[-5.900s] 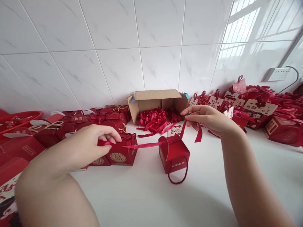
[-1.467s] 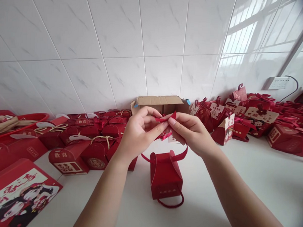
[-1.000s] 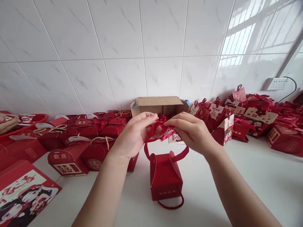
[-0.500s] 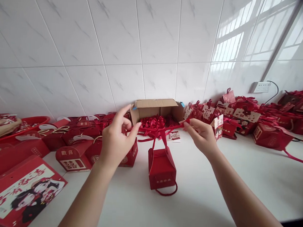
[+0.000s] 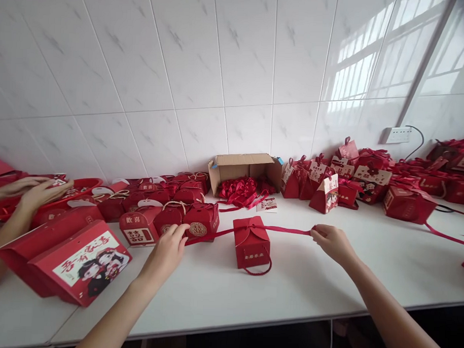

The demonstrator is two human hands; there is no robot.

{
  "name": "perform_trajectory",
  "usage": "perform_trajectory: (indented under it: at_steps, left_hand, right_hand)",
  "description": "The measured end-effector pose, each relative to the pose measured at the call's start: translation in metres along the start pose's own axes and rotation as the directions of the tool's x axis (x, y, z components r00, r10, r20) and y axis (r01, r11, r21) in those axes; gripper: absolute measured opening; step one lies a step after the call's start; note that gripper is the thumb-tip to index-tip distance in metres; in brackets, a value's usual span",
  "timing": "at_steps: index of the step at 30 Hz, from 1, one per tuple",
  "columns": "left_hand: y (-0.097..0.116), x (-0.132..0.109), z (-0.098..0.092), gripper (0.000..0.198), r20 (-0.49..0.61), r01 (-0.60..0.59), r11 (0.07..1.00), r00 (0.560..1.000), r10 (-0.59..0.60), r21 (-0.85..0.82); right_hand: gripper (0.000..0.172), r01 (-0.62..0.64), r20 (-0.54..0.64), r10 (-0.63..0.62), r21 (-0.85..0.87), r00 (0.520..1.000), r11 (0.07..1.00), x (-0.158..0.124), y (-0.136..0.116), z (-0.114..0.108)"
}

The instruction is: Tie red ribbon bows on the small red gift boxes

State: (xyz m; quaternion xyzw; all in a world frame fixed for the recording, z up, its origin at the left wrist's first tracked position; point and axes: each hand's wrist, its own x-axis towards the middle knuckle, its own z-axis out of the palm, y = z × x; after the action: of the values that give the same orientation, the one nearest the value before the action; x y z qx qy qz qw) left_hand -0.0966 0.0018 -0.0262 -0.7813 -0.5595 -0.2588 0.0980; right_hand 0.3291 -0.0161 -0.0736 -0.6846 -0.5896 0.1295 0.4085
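The left hand [image 5: 167,247] and the right hand [image 5: 331,242] are well apart, each pinching one side of the same red ribbon [image 5: 285,229], which runs nearly straight between them. Midway between the hands, the small red box [image 5: 251,246] stands upright on the white table [image 5: 212,300], with the ribbon crossing at its top where the flaps meet. A cord handle [image 5: 259,273] loops from its near face, toward the person.

The likeliest trouble is an uneven pull: if one hand draws harder, the box could slide or turn toward that hand, since neither hand steadies it. Too strong a pull might crease the flaps, which look like thin card; too slack a one could let the crossing loosen and the flaps spring up. The ribbon looks smooth, so an end could slip from the fingertips. Just beyond the left hand, the ribbon passes in front of the medallion box [image 5: 202,222]; whether they touch cannot be told, but a leftward sweep could snag or nudge it. The cord, hanging free between the hands, seems less exposed.
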Motion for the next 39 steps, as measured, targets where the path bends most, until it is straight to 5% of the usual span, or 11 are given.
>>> perform_trajectory:
  at_steps: [4, 6, 10, 15, 24, 31, 39]
  left_hand:
    - [0.019, -0.005, 0.006, 0.020, -0.095, -0.013, 1.000, 0.995, 0.015, 0.019]
    - [0.035, 0.000, 0.009, 0.018, -0.121, -0.001, 0.992, 0.993, -0.014, -0.123]
    - [0.073, 0.019, 0.022, 0.019, 0.060, 0.142, 0.820, 0.990, -0.131, -0.555]
    - [0.104, 0.032, 0.038, 0.022, 0.213, 0.286, 0.675, 0.958, -0.191, -0.680]
    - [0.100, 0.033, 0.042, 0.040, 0.321, 0.411, 0.616, 0.911, -0.258, -0.672]
    - [0.097, 0.039, 0.026, 0.036, 0.505, 0.503, 0.597, 0.844, -0.183, -0.625]
    - [0.091, 0.040, 0.026, 0.048, 0.485, 0.486, 0.633, 0.853, -0.194, -0.602]
  right_hand:
    - [0.040, 0.013, -0.098, -0.011, 0.018, 0.995, 1.000, 0.001, -0.005, 0.004]
    - [0.042, 0.090, -0.126, -0.080, 0.079, 0.989, 0.993, 0.002, -0.019, 0.008]
    - [0.042, 0.236, 0.063, -0.262, 0.279, 0.963, 0.931, -0.001, -0.061, 0.025]
    - [0.052, 0.180, 0.233, -0.294, 0.409, 0.927, 0.894, -0.008, -0.092, 0.055]
    - [0.045, 0.027, 0.282, -0.151, 0.399, 0.948, 0.917, -0.005, -0.088, 0.078]
    - [0.045, -0.065, 0.370, -0.080, 0.363, 0.926, 0.929, 0.002, -0.092, 0.069]
    - [0.051, -0.065, 0.405, -0.097, 0.367, 0.909, 0.928, 0.014, -0.080, 0.056]
